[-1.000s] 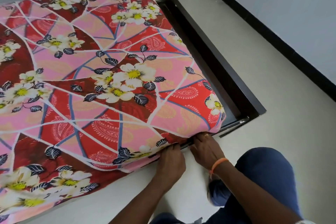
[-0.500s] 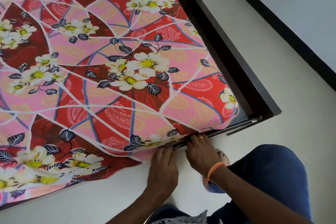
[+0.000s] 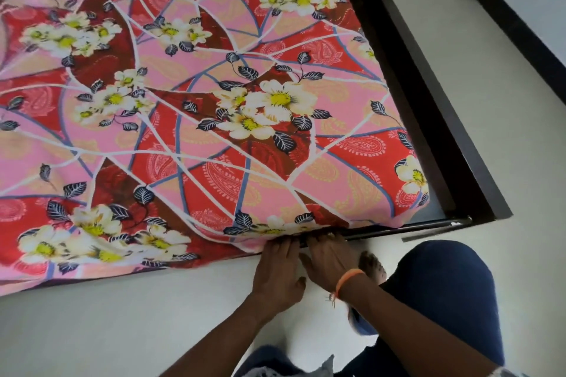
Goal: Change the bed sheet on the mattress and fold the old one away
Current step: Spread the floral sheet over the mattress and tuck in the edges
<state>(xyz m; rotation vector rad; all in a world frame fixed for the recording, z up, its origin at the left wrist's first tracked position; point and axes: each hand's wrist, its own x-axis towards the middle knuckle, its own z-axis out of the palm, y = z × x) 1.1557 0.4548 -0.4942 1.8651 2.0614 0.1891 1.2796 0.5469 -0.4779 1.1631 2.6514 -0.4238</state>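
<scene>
A red and pink floral bed sheet (image 3: pixel 190 107) covers the mattress, which fills most of the head view. Its near edge hangs loose onto the floor at the left. My left hand (image 3: pixel 277 272) and my right hand (image 3: pixel 329 257) lie side by side at the mattress's near edge, close to its right corner. Their fingers stretch forward and the tips are hidden under the sheet's edge. An orange band sits on my right wrist. The mattress itself is hidden by the sheet.
A dark wooden bed frame (image 3: pixel 428 95) runs along the mattress's right side and ends in a corner at the near right. Pale floor (image 3: pixel 107 330) lies in front. My knee in dark blue trousers (image 3: pixel 444 300) is at the lower right. A black skirting runs along the right wall.
Both hands have slid left along the near edge, away from the corner. More of the sheet near the corner now sits tight under the mattress.
</scene>
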